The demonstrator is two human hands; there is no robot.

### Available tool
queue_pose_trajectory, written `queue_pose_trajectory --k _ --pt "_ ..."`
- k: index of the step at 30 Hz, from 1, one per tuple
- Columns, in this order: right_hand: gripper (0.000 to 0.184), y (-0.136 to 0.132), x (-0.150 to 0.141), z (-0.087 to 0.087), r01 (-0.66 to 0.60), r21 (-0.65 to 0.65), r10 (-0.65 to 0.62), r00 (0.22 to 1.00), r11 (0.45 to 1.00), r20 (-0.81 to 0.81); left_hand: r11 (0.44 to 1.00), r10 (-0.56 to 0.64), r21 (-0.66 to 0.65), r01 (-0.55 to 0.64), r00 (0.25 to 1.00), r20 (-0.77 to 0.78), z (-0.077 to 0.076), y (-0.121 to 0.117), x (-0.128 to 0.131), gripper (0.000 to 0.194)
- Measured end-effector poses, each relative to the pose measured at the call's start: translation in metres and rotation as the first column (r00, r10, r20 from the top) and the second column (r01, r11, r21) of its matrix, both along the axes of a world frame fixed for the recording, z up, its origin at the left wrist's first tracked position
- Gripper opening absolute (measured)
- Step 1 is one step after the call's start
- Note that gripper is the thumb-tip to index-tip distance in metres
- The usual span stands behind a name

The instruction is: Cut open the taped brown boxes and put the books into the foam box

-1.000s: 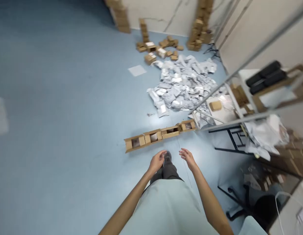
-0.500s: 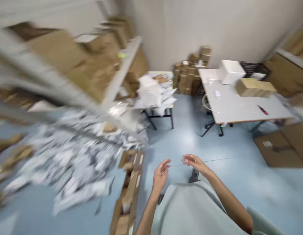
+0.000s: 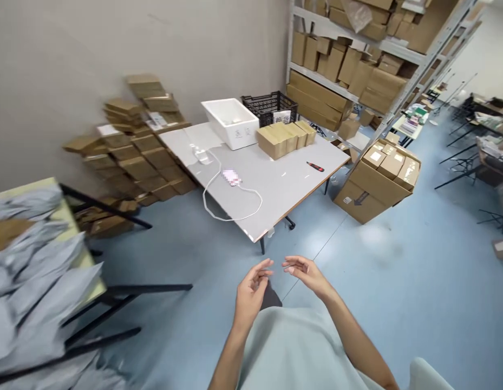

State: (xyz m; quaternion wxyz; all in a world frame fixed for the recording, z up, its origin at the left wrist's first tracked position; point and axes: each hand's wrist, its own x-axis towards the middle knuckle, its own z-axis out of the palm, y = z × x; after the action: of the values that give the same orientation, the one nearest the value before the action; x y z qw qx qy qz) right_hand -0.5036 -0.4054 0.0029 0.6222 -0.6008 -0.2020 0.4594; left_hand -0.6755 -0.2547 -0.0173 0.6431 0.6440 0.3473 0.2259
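Note:
My left hand (image 3: 252,290) and my right hand (image 3: 308,275) hang in front of my body, fingers apart and curved, with nothing in either. A small gap separates them. Just beyond them is the near corner of a white table (image 3: 271,200). On its top lie a white cable (image 3: 204,200), a red and black utility knife (image 3: 315,166) and a row of small cardboard boxes (image 3: 286,140). Behind these stand a white bin (image 3: 237,132) and a black plastic crate (image 3: 267,105).
To the left, grey mailer bags (image 3: 44,287) cover a yellowish table (image 3: 86,260) with black legs. Stacked cartons (image 3: 141,160) line the wall. A large open carton (image 3: 368,187) full of boxes stands right of the white table, before a metal shelf rack (image 3: 357,100).
My view has swung right, from the floor with mailer bags and a row of open boxes to the white table. Both hands stay raised and empty.

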Motion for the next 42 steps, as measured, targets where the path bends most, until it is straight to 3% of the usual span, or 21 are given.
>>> queue_pose_trajectory --k 7,14,19,22,26,28,31,34,37,42 --pt "0.067 0.055 0.112 0.005 0.165 -0.01 -0.164 0.985 0.986 0.059 0.991 -0.117 -0.059 0.119 0.993 0.031 -0.008 0.085 0.136 0.052" --pt "0.074 0.099 0.232 0.02 0.383 -0.031 -0.37 0.909 0.923 0.19 0.966 -0.245 -0.072 0.248 0.968 0.056 0.016 0.169 0.295 0.048" --pt "0.082 0.123 0.329 -0.004 0.453 -0.085 -0.413 0.863 0.887 0.291 0.965 -0.257 -0.051 0.259 0.966 0.033 0.011 0.207 0.411 0.047" --pt "0.083 0.143 0.409 -0.037 0.407 -0.1 -0.351 0.869 0.908 0.349 0.974 -0.217 -0.069 0.218 0.976 0.018 -0.008 0.221 0.482 0.047" --pt "0.091 0.194 0.547 -0.081 0.276 -0.131 -0.204 0.894 0.952 0.399 0.99 -0.074 -0.119 0.073 0.997 -0.01 -0.027 0.233 0.586 0.046" --pt "0.099 0.229 0.621 -0.091 0.19 -0.175 -0.101 0.903 0.966 0.418 0.988 0.016 -0.152 -0.019 1.0 -0.023 -0.027 0.239 0.641 0.047" --pt "0.11 0.286 0.724 -0.087 0.054 -0.26 0.089 0.857 0.964 0.507 0.975 0.096 -0.196 -0.101 0.995 -0.039 -0.015 0.248 0.713 0.049" --pt "0.112 0.343 0.812 -0.076 -0.007 -0.312 0.223 0.717 0.95 0.661 0.973 0.141 -0.175 -0.148 0.989 -0.049 0.003 0.258 0.755 0.047" --pt "0.112 0.406 0.879 -0.075 -0.033 -0.362 0.309 0.599 0.932 0.739 0.959 0.243 -0.123 -0.254 0.965 -0.093 0.018 0.265 0.768 0.047" --pt "0.118 0.517 0.942 -0.095 -0.011 -0.479 0.411 0.53 0.878 0.741 0.902 0.399 -0.102 -0.42 0.9 -0.174 0.031 0.26 0.773 0.051"
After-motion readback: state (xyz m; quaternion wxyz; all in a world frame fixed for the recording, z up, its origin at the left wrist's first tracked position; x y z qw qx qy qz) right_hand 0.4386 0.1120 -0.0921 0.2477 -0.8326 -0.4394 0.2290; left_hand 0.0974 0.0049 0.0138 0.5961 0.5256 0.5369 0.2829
